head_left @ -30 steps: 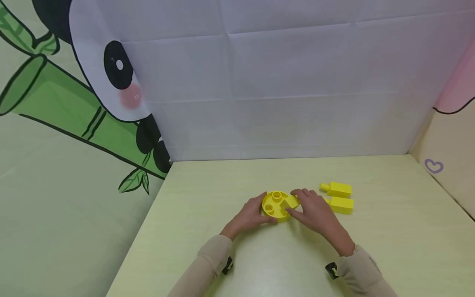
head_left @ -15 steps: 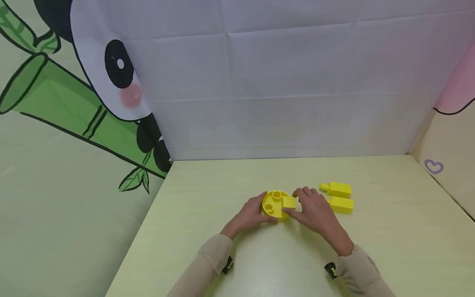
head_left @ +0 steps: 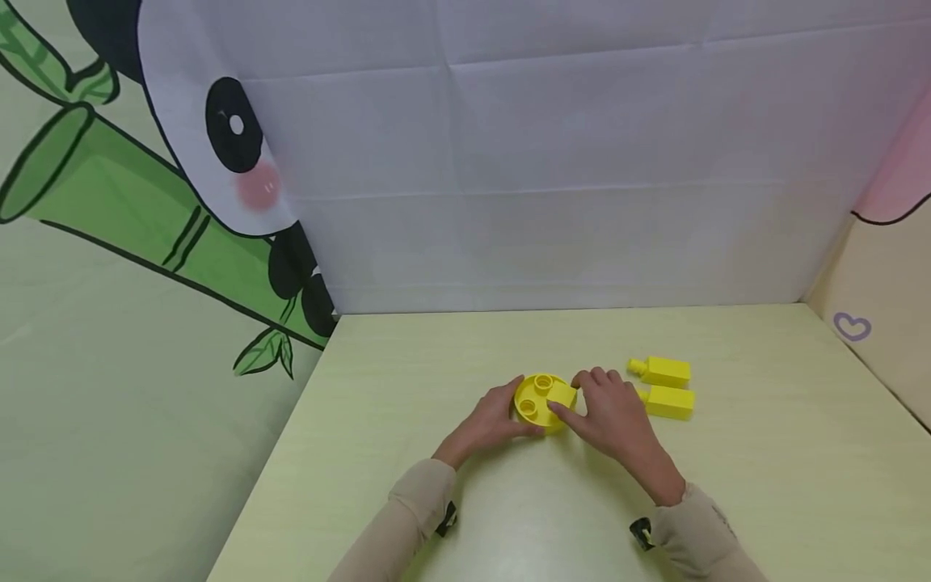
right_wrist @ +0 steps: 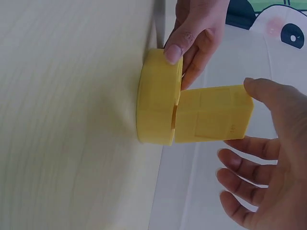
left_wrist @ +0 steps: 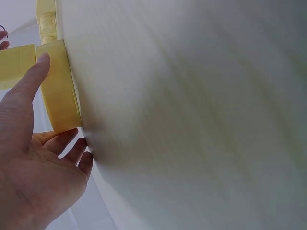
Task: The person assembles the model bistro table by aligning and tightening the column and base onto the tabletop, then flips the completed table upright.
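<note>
My left hand (head_left: 491, 422) grips the rim of a round yellow base (right_wrist: 154, 110) on the table, thumb on the near side. Two raised ring sockets show on the base's left part. A yellow rectangular block (right_wrist: 211, 115) stands upright on its right part. My right hand (head_left: 618, 420) pinches the block's upper end between thumb and index finger; the other fingers hang free in the right wrist view. The block's lower end meets the base's top, and whether a peg sits in a socket there is hidden.
Two more yellow blocks, a farther one (head_left: 667, 372) and a nearer one (head_left: 671, 403), lie on the table right of my right hand, pegs pointing left. A pale wooden table (head_left: 407, 372) runs back to a white cloth wall (head_left: 567, 202) with printed cartoon panels beside it.
The block in my right hand has been turned one way and back on the base, and my right wrist has shifted slightly left. My left hand and the base stay in place.
</note>
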A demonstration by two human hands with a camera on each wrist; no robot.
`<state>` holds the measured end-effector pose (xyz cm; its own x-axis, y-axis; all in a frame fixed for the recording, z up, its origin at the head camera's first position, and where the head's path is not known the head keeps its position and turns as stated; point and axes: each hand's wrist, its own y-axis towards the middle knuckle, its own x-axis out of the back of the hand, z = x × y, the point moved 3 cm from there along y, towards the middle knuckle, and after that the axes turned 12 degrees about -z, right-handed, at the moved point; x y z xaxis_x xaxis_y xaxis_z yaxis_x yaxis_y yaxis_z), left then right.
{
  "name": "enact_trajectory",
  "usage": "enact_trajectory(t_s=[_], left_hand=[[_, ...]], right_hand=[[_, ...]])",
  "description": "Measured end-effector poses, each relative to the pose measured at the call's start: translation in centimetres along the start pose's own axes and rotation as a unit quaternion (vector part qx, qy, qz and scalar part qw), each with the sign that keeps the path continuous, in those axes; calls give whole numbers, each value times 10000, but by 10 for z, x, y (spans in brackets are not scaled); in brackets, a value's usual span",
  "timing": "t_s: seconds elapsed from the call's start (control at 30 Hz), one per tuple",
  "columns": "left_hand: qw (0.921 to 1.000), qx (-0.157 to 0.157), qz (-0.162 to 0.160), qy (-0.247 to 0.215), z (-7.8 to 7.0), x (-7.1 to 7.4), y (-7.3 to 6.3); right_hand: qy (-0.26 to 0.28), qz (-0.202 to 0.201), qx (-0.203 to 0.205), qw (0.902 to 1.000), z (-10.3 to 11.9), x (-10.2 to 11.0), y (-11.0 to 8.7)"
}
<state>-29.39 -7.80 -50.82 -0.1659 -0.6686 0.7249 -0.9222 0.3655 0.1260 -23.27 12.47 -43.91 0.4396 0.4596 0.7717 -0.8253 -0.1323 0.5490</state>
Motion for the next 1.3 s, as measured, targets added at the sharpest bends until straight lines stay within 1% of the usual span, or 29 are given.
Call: enact_trajectory(t_s=[0.27, 0.4, 0.53, 0.67, 0.77, 0.97, 1.2, 1.3], left_hand=[[9999, 110, 4, -35, -1, 1, -1], [9999, 123, 38, -31, 0, 0, -1], [9999, 133, 74, -12, 2, -1, -1], [9999, 124, 55, 6, 2, 0, -1], [9999, 106, 74, 18, 2, 1, -1], [9999, 52, 94, 92, 3, 1, -1], [9998, 63, 83, 149, 4, 0, 0], [9999, 54, 85, 139, 3, 0, 0]], right_hand=[[-67, -119, -184, 9997, 5, 0, -2], [-17, -67, -227, 9997, 8, -2, -1], [391, 226, -30, 9990, 7, -2, 0], [831, 574, 167, 9947, 6, -5, 2], [906, 663, 166, 9935, 4, -8, 4], [778, 506, -7, 9957, 1, -12, 6], [818, 557, 69, 9951, 0, -13, 6], [723, 437, 6, 9964, 0, -14, 7]])
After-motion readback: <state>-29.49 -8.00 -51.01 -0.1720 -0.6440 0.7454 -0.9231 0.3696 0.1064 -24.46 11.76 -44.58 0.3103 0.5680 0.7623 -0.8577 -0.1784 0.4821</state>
